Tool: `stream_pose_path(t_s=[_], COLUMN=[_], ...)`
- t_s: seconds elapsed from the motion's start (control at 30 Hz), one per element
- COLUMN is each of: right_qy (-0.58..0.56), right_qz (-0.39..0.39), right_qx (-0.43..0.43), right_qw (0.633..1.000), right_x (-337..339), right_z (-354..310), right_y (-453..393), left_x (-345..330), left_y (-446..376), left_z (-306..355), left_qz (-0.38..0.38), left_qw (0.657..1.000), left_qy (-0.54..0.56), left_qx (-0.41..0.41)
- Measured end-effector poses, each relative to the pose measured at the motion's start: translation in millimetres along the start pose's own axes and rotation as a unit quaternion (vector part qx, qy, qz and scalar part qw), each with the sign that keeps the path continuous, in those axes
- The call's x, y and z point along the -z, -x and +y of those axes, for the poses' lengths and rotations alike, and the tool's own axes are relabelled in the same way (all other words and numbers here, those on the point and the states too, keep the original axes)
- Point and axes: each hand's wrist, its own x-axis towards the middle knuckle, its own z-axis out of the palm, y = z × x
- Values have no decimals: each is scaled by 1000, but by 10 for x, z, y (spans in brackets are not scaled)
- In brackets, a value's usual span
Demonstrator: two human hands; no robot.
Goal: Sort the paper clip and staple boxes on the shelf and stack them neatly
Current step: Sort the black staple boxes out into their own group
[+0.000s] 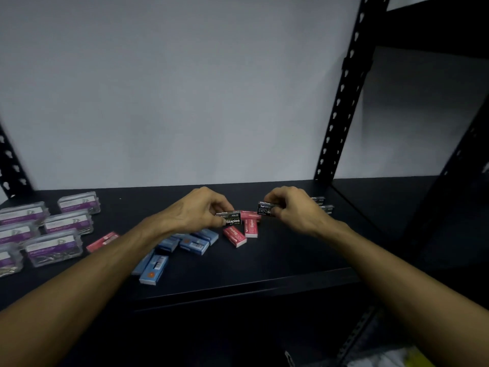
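Near the middle of the frame, on the black shelf (264,260): left hand (201,210), fingers curled, grip closed round a black staple box (232,218) with "Staples" readable on its face. Just right of centre: right hand (296,210), thumb and fingers pinching a second black staple box (266,209), held slightly above the shelf surface. Between and just below the two hands: three pink staple boxes (250,227), one lying behind the black ones, two angled toward the lower edge, close together. Lower and left of centre: a loose cluster of blue staple boxes (194,245), some partly hidden under the left forearm, one blue box (154,270) nearest the front edge of the shelf. Further left: a lone pink box (103,241), tilted. At the far left edge: clear paper clip boxes (53,246) with purple labels, grouped in rough rows, some stacked. Behind the right hand, toward the right: two more dark boxes (324,205), blurred, one above the other. Behind everything: a pale wall (185,88) and a black perforated shelf upright (344,102).
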Motion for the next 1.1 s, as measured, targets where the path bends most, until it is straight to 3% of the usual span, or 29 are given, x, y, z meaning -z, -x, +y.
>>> stream_pose_path(t_s=[0.57,1.1], right_qy=[50,40], right_qz=[34,37], right_qx=[-159,-144], right_qw=[985,988], right_x=[423,376], right_z=[1022,1274], right_y=[395,366], left_x=[-922,-1324], left_y=[-876,-1059], left_z=[656,819], left_qz=[35,47], left_qw=[999,998], left_qy=[12,-42], left_qx=[6,-14])
